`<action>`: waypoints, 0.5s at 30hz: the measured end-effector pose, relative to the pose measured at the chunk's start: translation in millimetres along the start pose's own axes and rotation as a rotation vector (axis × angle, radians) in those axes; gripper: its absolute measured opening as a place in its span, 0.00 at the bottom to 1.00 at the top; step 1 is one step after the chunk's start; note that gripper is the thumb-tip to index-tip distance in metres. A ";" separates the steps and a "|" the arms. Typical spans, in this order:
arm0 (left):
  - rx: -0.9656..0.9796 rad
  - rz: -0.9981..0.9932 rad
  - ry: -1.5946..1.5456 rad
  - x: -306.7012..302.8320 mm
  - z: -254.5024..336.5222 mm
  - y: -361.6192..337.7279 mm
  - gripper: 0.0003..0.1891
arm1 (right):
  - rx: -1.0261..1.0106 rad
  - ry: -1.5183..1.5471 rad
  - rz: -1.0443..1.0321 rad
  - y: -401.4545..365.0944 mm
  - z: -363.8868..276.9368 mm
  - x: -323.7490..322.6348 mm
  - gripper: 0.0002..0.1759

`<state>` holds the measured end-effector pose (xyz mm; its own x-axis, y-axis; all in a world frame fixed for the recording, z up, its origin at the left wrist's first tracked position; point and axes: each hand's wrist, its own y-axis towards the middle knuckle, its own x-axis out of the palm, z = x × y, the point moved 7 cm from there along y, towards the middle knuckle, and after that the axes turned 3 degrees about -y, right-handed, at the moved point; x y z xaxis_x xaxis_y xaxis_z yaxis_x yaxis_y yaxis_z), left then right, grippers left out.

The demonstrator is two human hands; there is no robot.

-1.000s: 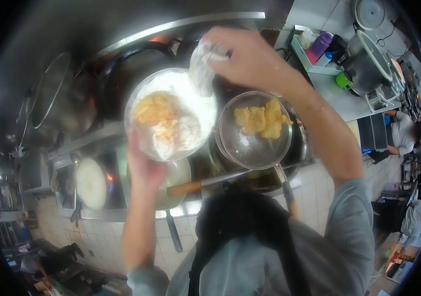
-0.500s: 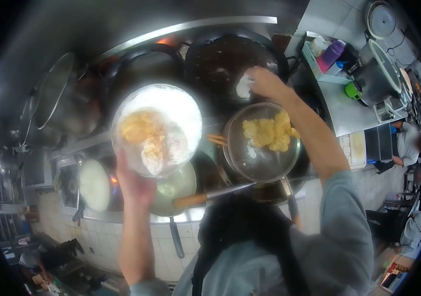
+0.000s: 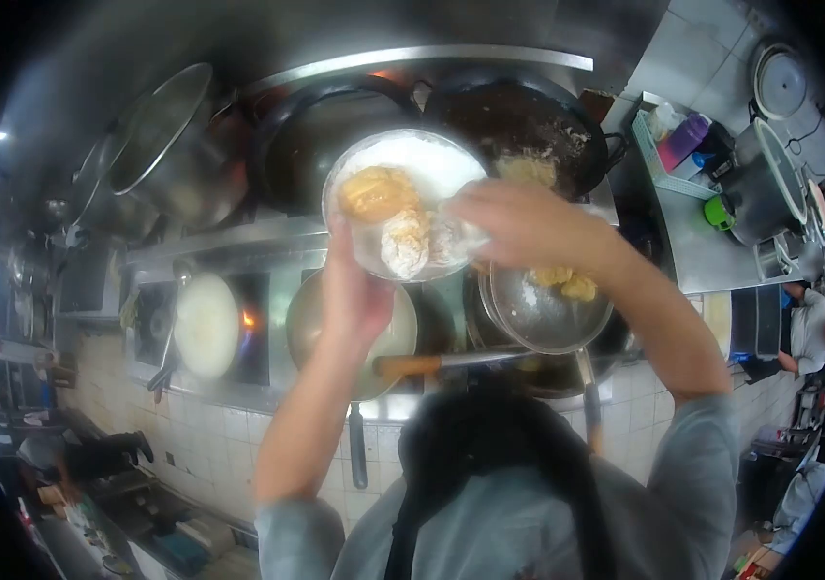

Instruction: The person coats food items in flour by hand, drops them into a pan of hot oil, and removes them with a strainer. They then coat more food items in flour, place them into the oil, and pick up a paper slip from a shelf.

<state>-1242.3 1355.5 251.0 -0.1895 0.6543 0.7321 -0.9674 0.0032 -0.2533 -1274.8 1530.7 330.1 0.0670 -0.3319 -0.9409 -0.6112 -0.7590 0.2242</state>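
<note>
My left hand (image 3: 354, 300) grips a round bowl (image 3: 340, 164) from below and holds it over the stove. Inside it lie white flour (image 3: 422, 150), a yellow-orange wet piece of food (image 3: 379, 193) and a flour-coated piece (image 3: 405, 244). My right hand (image 3: 509, 222) reaches over the bowl's right rim, fingers curled by another floured piece (image 3: 446, 242); their tips are blurred, and what they hold is hidden. Beyond it, a pale piece (image 3: 526, 171) lies in the dark oil of a wok (image 3: 500, 106). Under my right forearm, a strainer (image 3: 538, 324) holds golden fried pieces (image 3: 567, 282).
A second wok (image 3: 306, 126) stands behind the bowl. Nearer me are a pan with pale liquid (image 3: 207, 327), a burner flame (image 3: 248, 319) and a wooden handle (image 3: 408, 365). A basket of bottles (image 3: 669, 159) sits on the right counter. Other people are at both sides.
My right hand has moved from the wok to the bowl, letting go of a white-coated piece, and a pale piece now shows in the oil. The bowl has moved right in view.
</note>
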 end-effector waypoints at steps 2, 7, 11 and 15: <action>-0.021 0.004 0.001 -4.3 -3.2 -0.9 0.31 | 0.062 -0.012 -0.132 10.2 -13.6 17.1 0.23; -0.055 -0.018 0.007 -12.3 2.4 -12.9 0.32 | 0.202 -0.015 -0.264 33.4 -18.6 11.6 0.21; -0.078 -0.012 0.004 -15.3 11.3 -19.6 0.33 | 0.293 0.218 0.096 42.2 13.8 -22.4 0.17; -0.084 -0.002 0.019 -21.2 7.2 -21.6 0.33 | 0.265 0.071 -0.112 42.9 5.1 -12.5 0.18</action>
<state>-1218.6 1336.1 245.5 -0.1832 0.6684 0.7209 -0.9502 0.0677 -0.3042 -1305.8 1505.1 350.2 0.1946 -0.2996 -0.9340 -0.7807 -0.6238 0.0374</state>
